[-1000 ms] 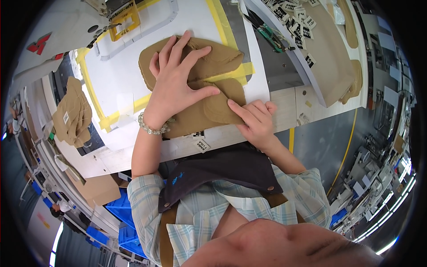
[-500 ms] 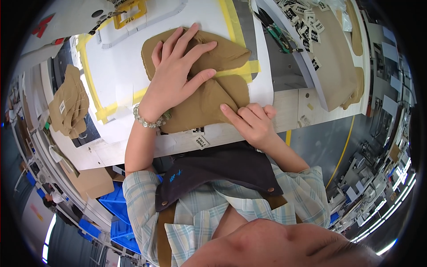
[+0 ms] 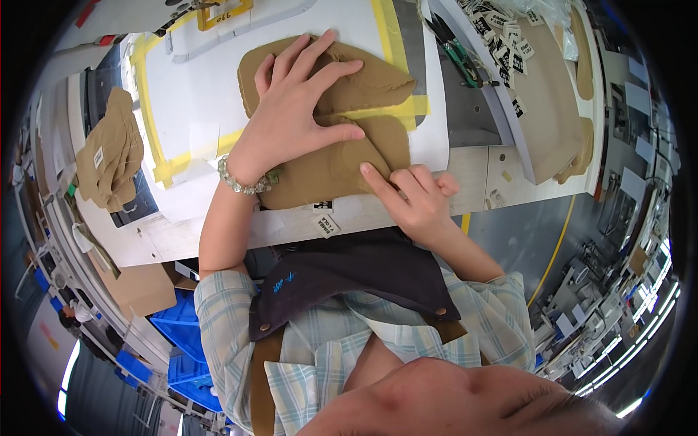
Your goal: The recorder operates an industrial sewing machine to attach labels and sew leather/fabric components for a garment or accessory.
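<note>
Brown fabric pieces (image 3: 369,81) lie on the white work board in front of me, the nearer one (image 3: 331,171) folded over with a slanting edge. My left hand (image 3: 294,109), a beaded bracelet at its wrist, rests spread over both pieces. Its fingers reach onto the far piece and its thumb onto the near one. At the near piece's right side, my right hand (image 3: 414,200) presses one stretched digit onto the cloth by the fold. Its other fingers are loosely bent beside the cloth, with nothing visible in them.
Yellow tape (image 3: 396,109) borders the white board. Crumpled brown cloth (image 3: 113,156) lies at left. To the right are green-handled snips (image 3: 458,54) and a tray (image 3: 549,123) with several labels. A loose label (image 3: 325,226) sits at the table's front edge. Blue bins (image 3: 178,327) stand below.
The near fabric's raised fold now lies flatter under my left thumb. Both hands keep nearly the same places on the cloth, while the whole view has shifted slightly.
</note>
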Action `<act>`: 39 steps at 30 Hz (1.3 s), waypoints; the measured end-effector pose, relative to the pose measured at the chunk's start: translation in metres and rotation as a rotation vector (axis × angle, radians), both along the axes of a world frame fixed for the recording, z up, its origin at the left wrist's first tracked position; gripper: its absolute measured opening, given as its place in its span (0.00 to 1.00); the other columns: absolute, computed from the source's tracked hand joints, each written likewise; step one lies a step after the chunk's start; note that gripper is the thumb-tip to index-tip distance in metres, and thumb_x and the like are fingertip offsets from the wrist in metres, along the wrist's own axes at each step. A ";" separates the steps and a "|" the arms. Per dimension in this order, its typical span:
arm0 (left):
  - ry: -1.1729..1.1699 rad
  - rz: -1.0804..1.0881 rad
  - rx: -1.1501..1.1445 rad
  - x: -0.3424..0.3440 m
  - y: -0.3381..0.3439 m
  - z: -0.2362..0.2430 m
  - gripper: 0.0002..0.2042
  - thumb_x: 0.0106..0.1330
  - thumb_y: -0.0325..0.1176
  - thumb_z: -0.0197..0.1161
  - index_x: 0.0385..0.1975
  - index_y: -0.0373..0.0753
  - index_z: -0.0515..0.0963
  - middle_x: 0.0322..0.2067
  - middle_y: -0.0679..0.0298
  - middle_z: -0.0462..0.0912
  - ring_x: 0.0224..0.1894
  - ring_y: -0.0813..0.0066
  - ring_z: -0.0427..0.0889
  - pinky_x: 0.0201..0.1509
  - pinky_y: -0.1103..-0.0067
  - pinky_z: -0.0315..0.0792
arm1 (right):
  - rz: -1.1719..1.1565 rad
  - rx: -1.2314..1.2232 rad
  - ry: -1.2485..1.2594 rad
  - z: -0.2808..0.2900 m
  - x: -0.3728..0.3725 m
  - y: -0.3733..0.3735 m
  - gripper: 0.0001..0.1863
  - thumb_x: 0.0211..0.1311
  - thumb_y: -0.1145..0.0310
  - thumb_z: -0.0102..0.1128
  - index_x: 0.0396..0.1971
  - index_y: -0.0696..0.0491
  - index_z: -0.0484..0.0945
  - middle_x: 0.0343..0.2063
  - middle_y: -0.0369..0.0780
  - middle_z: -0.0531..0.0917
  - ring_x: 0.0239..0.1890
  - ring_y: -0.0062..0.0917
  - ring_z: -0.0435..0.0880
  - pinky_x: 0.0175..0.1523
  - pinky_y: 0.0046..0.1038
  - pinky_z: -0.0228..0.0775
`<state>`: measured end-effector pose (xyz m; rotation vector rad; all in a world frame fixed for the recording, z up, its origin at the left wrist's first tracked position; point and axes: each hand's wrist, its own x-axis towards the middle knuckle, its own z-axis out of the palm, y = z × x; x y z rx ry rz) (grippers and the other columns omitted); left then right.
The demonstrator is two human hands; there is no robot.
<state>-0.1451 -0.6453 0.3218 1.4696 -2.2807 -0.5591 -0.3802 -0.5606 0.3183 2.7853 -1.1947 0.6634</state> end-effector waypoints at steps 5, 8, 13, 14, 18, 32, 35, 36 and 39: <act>0.006 0.004 -0.002 0.000 0.000 -0.001 0.38 0.45 0.63 0.72 0.60 0.57 0.75 0.71 0.63 0.59 0.73 0.52 0.52 0.73 0.55 0.41 | -0.031 0.040 -0.012 -0.003 -0.001 0.006 0.23 0.48 0.61 0.67 0.49 0.40 0.84 0.23 0.28 0.63 0.28 0.15 0.66 0.40 0.29 0.40; 0.011 0.002 -0.005 0.000 -0.001 0.000 0.39 0.44 0.62 0.73 0.60 0.57 0.75 0.71 0.65 0.59 0.73 0.52 0.53 0.73 0.55 0.42 | -0.050 0.097 -0.075 -0.002 -0.001 0.010 0.26 0.47 0.55 0.69 0.50 0.39 0.83 0.24 0.27 0.66 0.29 0.15 0.68 0.41 0.30 0.41; 0.034 0.000 0.006 0.000 -0.002 -0.001 0.37 0.46 0.62 0.71 0.59 0.56 0.75 0.71 0.62 0.59 0.73 0.52 0.52 0.73 0.52 0.39 | -0.027 0.117 -0.116 -0.008 -0.006 0.014 0.25 0.47 0.53 0.71 0.49 0.39 0.83 0.28 0.26 0.71 0.32 0.16 0.71 0.42 0.30 0.42; 0.034 0.000 0.006 0.001 -0.003 -0.001 0.37 0.46 0.62 0.71 0.59 0.56 0.75 0.71 0.62 0.59 0.73 0.52 0.52 0.73 0.52 0.39 | -0.028 0.104 -0.143 -0.010 -0.008 0.015 0.25 0.46 0.55 0.72 0.49 0.39 0.84 0.29 0.27 0.72 0.32 0.16 0.72 0.43 0.29 0.43; 0.031 -0.009 -0.004 0.002 -0.002 -0.002 0.37 0.47 0.63 0.70 0.59 0.57 0.75 0.71 0.62 0.59 0.73 0.52 0.52 0.73 0.52 0.39 | -0.066 0.046 -0.222 -0.018 -0.009 0.018 0.23 0.45 0.61 0.73 0.47 0.40 0.84 0.32 0.28 0.74 0.32 0.16 0.74 0.43 0.28 0.43; 0.003 -0.014 -0.002 0.005 -0.001 -0.003 0.37 0.49 0.64 0.69 0.61 0.58 0.74 0.72 0.65 0.57 0.74 0.53 0.51 0.74 0.55 0.40 | -0.085 0.006 -0.235 -0.016 -0.001 0.013 0.16 0.40 0.69 0.69 0.35 0.43 0.86 0.39 0.30 0.80 0.35 0.17 0.78 0.48 0.27 0.47; 0.014 -0.021 0.010 0.007 -0.002 -0.004 0.37 0.50 0.62 0.69 0.61 0.58 0.74 0.72 0.65 0.57 0.74 0.54 0.51 0.74 0.54 0.39 | -0.081 0.015 -0.252 -0.017 -0.002 0.013 0.17 0.40 0.69 0.70 0.36 0.44 0.85 0.38 0.30 0.81 0.35 0.18 0.78 0.47 0.28 0.48; 0.039 -0.033 0.004 0.007 -0.003 -0.005 0.35 0.51 0.60 0.69 0.61 0.57 0.74 0.71 0.63 0.58 0.74 0.54 0.51 0.74 0.54 0.39 | -0.081 0.023 -0.259 -0.016 -0.002 0.013 0.18 0.40 0.69 0.70 0.37 0.44 0.85 0.38 0.29 0.81 0.35 0.17 0.78 0.47 0.28 0.48; 0.079 -0.040 0.000 0.006 -0.003 -0.004 0.31 0.56 0.55 0.67 0.61 0.57 0.74 0.71 0.60 0.59 0.73 0.54 0.52 0.74 0.54 0.39 | -0.132 0.028 -0.295 -0.019 -0.005 0.012 0.24 0.39 0.70 0.73 0.43 0.47 0.82 0.35 0.29 0.82 0.33 0.19 0.77 0.44 0.30 0.47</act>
